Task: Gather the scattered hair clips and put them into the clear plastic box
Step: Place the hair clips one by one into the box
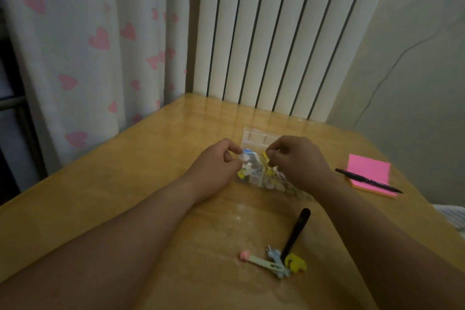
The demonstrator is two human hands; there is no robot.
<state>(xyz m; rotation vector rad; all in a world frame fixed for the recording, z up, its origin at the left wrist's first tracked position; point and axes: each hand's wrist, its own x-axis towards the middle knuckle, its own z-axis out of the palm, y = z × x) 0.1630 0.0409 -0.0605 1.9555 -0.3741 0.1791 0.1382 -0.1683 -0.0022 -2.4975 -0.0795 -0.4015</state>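
Note:
A clear plastic box (256,137) lies on the wooden table beyond my hands, with several small clips in blue, white and yellow (256,173) inside it. My left hand (216,166) pinches a white and blue clip (245,156) over the box. My right hand (297,161) pinches a small yellow clip (264,155) beside it. Near the front of the table lie a pink-tipped pale clip (254,258), a blue clip (276,263) and a yellow clip (297,263), loosely piled.
A black pen (297,230) lies with its tip among the loose clips. A pink sticky-note pad (368,175) with a second black pen (370,181) across it sits at the right. A white radiator and a heart-print curtain stand behind the table.

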